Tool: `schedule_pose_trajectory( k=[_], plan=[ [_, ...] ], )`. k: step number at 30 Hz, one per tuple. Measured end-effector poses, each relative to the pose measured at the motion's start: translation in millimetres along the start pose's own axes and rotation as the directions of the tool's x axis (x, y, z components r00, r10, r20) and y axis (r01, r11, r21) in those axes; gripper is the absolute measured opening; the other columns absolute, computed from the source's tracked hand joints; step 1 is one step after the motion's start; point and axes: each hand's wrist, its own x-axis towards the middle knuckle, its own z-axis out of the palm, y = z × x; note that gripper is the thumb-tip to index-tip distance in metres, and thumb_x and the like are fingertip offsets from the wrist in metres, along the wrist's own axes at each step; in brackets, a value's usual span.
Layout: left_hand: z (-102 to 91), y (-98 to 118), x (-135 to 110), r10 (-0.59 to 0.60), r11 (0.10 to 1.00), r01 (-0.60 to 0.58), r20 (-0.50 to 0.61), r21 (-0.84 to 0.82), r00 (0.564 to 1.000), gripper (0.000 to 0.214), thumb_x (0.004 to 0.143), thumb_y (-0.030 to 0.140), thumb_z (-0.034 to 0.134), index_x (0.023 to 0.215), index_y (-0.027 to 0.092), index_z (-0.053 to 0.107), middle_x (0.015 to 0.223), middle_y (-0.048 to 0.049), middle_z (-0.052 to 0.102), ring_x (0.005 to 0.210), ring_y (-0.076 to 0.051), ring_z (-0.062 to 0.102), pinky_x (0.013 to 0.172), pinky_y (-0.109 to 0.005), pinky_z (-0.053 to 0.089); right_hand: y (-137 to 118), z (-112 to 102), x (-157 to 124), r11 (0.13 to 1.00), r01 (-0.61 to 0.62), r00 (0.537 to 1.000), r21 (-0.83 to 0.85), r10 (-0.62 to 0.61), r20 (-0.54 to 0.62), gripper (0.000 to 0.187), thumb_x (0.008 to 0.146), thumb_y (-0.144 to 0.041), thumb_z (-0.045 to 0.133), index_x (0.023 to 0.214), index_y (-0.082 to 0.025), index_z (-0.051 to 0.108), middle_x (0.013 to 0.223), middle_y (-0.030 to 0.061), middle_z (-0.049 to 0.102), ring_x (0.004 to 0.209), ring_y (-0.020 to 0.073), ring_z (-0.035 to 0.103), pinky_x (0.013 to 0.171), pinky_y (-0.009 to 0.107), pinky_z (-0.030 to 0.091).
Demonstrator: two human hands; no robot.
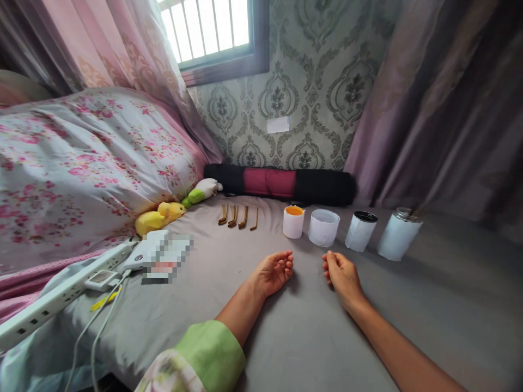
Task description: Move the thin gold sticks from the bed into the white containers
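Observation:
My left hand (275,274) rests on the grey sheet (302,343), palm partly up, with its fingers curled in and nothing seen in them. My right hand (342,276) lies across from it, a gap between the two, its fingers closed and the thumb on top. Beyond the hands stands a row of white-wrapped containers: one with an orange inside (293,226), a wider one (323,231), one with a black rim (360,234), and a taller glass-topped jar (398,237). Left of them lie thin brown L-shaped sticks (243,219) in small groups.
A long black and red roll (269,182) lies along the wall. On the left are a yellow plush toy (157,219), a green and white plush (202,190), a white box (149,247), a power strip (53,296) with cables, and flowered bedding (90,163).

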Motion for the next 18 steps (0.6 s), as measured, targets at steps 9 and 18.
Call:
schedule_pose_trajectory(
  k=[9, 18],
  plan=[
    [0.4, -1, -5, 0.055, 0.998, -0.055, -0.011, -0.001, 0.998, 0.016, 0.068, 0.003, 0.049, 0.081, 0.009, 0.053, 0.064, -0.0016, 0.054, 0.049, -0.005, 0.048, 0.044, -0.015, 0.038, 9, 1, 2, 0.996, 0.089, 0.996, -0.013, -0.090, -0.011, 0.037, 0.075, -0.049, 0.037, 0.072, -0.016, 0.053, 0.054, -0.0001, 0.051, 0.041, 0.0090, 0.047, 0.038, 0.019, 0.036],
    [1.8, -5, -9, 0.101, 0.995, -0.099, -0.061, 0.024, 0.993, 0.015, 0.072, 0.004, 0.050, 0.086, 0.008, 0.054, 0.069, -0.0031, 0.054, 0.053, -0.006, 0.049, 0.045, -0.017, 0.041, 11, -2, 1, 0.979, 0.168, 0.984, -0.113, -0.174, -0.044, 0.035, 0.080, -0.042, 0.031, 0.068, -0.017, 0.053, 0.052, 0.0000, 0.053, 0.045, 0.0099, 0.049, 0.042, 0.019, 0.035]
  ],
)
